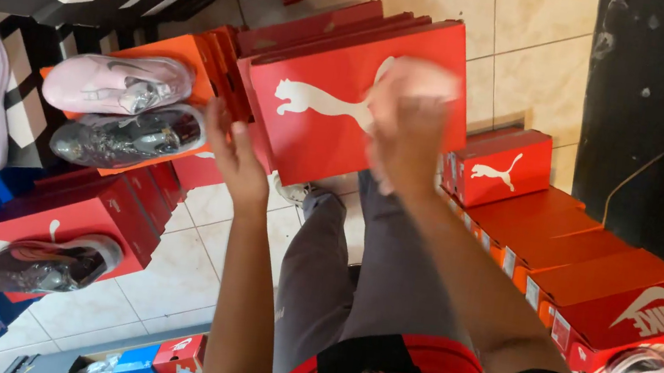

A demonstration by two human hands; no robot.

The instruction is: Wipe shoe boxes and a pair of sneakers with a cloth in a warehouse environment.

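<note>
Shoebox (343,102) between hands — shoes (116,107) left.

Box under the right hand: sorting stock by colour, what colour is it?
Red box with a white animal figure, head view.

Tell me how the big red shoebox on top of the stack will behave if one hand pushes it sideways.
The red shoebox looks like stiff cardboard with flat faces, so it would probably slide rather than roll. It sits on a stack of similar red boxes, so a hard shove may shift it off the edge. The right hand rests on its lid, the left hand at its corner; both could steady it.
</note>
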